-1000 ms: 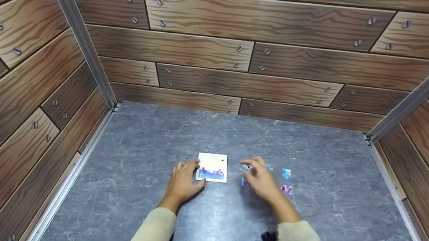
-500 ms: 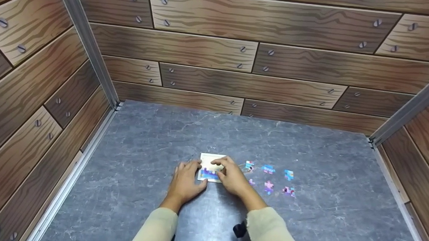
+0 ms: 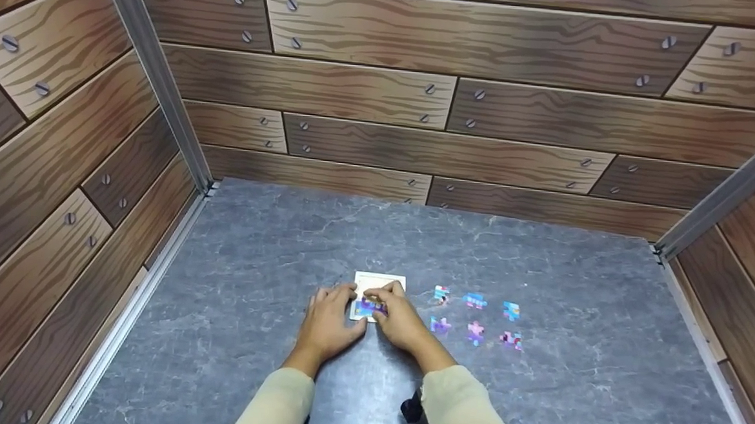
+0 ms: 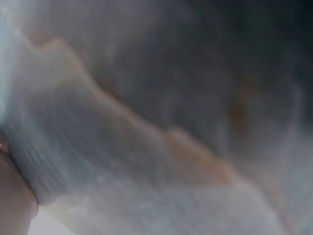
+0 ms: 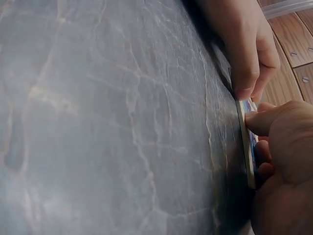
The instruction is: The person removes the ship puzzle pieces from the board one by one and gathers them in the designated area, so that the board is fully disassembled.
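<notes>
Puzzle board [image 3: 371, 281] lies flat on the grey marbled desk [image 3: 569, 377], directly in front of the person. Its rim is pale; the upper part of its face shows a bare cream surface, and the lower part carries a band of blue and purple pieces [image 3: 365, 307], partly covered by fingers.

Left hand [image 3: 330, 319]: fingers spread and relaxed, fingertips at the board's left edge, thumb at its lower edge. The right wrist view shows the left thumb tip touching a corner of the board.

Right hand [image 3: 401, 320]: over the right half of the board, index finger and thumb bent down toward the blue and purple band. In the right wrist view its thumb rests on the board's face by the rim. Whether a piece is pinched between the fingertips cannot be told; the hand itself hides that spot.

Loose pieces: six on the desk to the right of the board, apart from one another, in two rows of three. Far row [image 3: 474, 300]: mostly blue, with red at the left piece and orange at the right one. Near row [image 3: 475, 332]: mostly pink and purple.

Both sleeves pale green. Small black object [image 3: 412, 408] beside the right sleeve [image 3: 464, 401]. Wood-print panels [image 3: 361, 27] stand behind the desk. Left wrist view: blurred, mostly grey surface.
</notes>
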Action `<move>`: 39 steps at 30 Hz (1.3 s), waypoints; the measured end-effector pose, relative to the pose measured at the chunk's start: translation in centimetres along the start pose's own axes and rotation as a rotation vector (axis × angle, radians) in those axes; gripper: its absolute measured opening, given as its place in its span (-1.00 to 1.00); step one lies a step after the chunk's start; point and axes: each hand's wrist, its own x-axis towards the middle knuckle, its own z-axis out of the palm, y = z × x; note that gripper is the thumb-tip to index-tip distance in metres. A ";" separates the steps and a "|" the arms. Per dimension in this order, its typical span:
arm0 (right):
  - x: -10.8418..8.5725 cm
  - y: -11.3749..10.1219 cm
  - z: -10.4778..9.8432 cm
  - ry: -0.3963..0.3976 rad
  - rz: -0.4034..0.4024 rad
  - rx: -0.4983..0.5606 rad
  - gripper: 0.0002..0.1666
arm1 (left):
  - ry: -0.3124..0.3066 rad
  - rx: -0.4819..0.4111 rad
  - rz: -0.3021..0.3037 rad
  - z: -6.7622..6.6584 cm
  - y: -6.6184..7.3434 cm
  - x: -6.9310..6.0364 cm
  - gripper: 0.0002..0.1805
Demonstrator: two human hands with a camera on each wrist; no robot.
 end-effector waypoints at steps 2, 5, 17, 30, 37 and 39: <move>0.0 0.0 -0.1 0.007 -0.007 -0.001 -0.47 | -0.003 -0.002 0.001 0.0 0.0 0.1 -0.47; 0.1 -0.1 -0.2 0.005 -0.016 -0.003 -0.45 | -0.011 -0.007 -0.002 0.0 0.1 0.1 -0.46; 0.3 -0.4 0.0 -0.008 0.001 -0.028 -0.52 | -0.012 0.009 0.001 -0.3 0.1 0.2 -0.46; 0.2 -0.5 0.1 -0.002 -0.011 -0.032 -0.52 | -0.023 0.007 -0.012 -0.3 0.1 0.0 -0.47; 0.1 -0.6 0.2 0.011 0.011 0.000 -0.53 | -0.019 0.010 -0.003 -0.1 0.0 -0.1 -0.47; 0.1 -0.7 0.3 0.036 0.016 0.007 -0.56 | -0.019 0.009 -0.001 -0.1 0.0 -0.1 -0.47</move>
